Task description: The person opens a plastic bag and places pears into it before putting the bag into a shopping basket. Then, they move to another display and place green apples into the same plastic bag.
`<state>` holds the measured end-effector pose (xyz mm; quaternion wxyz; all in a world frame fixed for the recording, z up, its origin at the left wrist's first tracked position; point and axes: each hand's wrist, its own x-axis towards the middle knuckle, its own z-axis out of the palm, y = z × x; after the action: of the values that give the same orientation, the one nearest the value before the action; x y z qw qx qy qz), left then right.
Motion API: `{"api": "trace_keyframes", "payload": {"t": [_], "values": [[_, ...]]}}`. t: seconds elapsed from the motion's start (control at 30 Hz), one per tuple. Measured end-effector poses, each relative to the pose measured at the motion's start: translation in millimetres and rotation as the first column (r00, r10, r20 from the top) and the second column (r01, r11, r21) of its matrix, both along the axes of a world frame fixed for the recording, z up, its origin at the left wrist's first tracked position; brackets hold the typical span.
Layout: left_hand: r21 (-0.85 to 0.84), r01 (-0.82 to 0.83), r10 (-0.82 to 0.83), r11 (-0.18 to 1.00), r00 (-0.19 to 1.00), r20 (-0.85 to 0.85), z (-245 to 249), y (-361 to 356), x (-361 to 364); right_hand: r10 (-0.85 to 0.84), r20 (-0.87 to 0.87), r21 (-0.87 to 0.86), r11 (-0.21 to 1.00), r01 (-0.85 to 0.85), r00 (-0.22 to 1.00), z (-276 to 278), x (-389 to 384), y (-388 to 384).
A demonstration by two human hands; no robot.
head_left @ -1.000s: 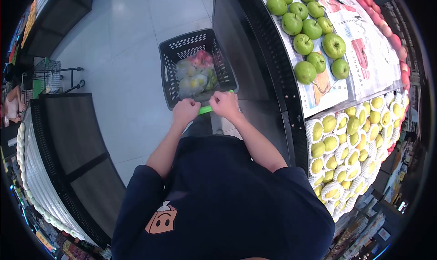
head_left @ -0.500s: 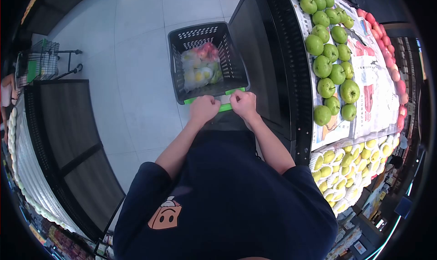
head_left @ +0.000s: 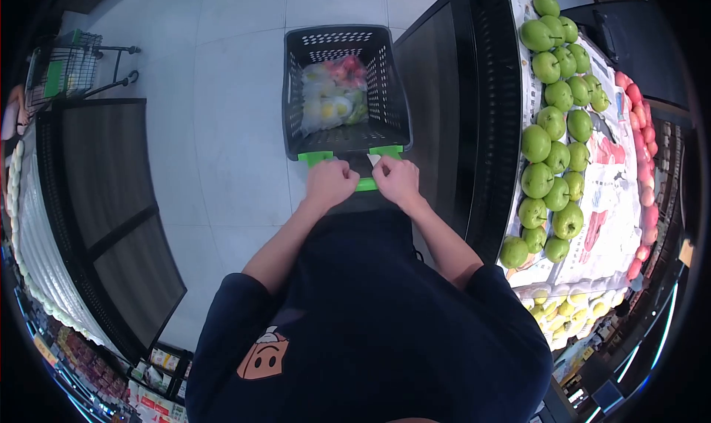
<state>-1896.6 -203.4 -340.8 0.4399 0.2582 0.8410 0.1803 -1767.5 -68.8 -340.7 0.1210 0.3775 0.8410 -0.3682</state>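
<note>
My left hand is closed around the left part of the green handle of a dark grey shopping basket. On the handle's right part, my right hand is closed too, with a small white piece showing beside its thumb. The basket has perforated walls and stands in front of me, near the floor. Inside it lie clear plastic bags of produce: red pieces at the far end, yellow and pale ones in the middle, green ones at the right. My fingertips are hidden beneath the handle.
To the right, a black display stand bears rows of green apples, red fruit and yellow fruit. Another dark stand runs along the left. Beyond it are a wire shopping cart and part of a person.
The displays on both sides have shifted in view, with the green apples lower and the basket slightly higher and to the right. Both hands stay on the handle.
</note>
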Motion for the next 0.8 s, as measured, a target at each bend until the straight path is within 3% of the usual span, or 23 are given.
{"api": "trace_keyframes", "payload": {"t": [0.07,0.1,0.2,0.23,0.33,0.4,0.53,0.63,0.73,0.8], "values": [[-0.008,0.004,-0.004,1.0,1.0,-0.014,0.2,1.2,-2.7,0.101,0.088,-0.088,0.992,-0.093,0.991,5.8,-11.2,9.0],[-0.029,-0.011,0.011,1.0,1.0,0.0,3.3,1.3,-2.0,0.16,0.179,-0.216,0.969,-0.12,0.971,10.7,-16.7,15.5],[0.017,-0.024,0.024,1.0,1.0,0.005,3.1,0.3,-2.2,0.255,0.127,-0.54,0.829,-0.148,0.959,-18.3,-25.8,32.4],[0.006,-0.047,0.046,0.999,0.999,0.026,6.1,3.5,-4.5,0.273,0.037,-0.637,0.748,-0.188,0.961,-53.7,-22.7,33.9],[0.0,-0.16,0.16,0.987,0.985,0.065,12.6,9.2,-10.1,0.156,0.231,-0.873,0.468,0.135,0.96,-145.1,-55.0,35.5],[0.041,-0.29,0.288,0.956,0.956,0.064,9.8,6.1,-6.9,0.151,0.396,-0.853,0.427,0.301,0.906,-192.9,-87.7,38.8],[0.054,-0.529,0.525,0.847,0.848,0.071,5.4,0.6,-6.0,0.069,0.507,-0.792,0.43,0.433,0.859,-282.3,-125.5,18.2],[0.029,-0.537,0.535,0.843,0.843,0.049,0.7,3.6,-9.0,0.109,0.545,-0.765,0.469,0.441,0.831,-339.4,-146.1,-1.6],[0.051,-0.525,0.525,0.849,0.851,0.021,0.9,3.9,-9.0,0.006,0.603,-0.714,0.449,0.537,0.798,-379.2,-156.2,-25.0],[0.079,-0.498,0.499,0.864,0.867,0.004,0.8,-1.0,-7.2,-0.103,0.632,-0.707,0.33,0.626,0.768,-397.3,-159.7,-44.7]]}}
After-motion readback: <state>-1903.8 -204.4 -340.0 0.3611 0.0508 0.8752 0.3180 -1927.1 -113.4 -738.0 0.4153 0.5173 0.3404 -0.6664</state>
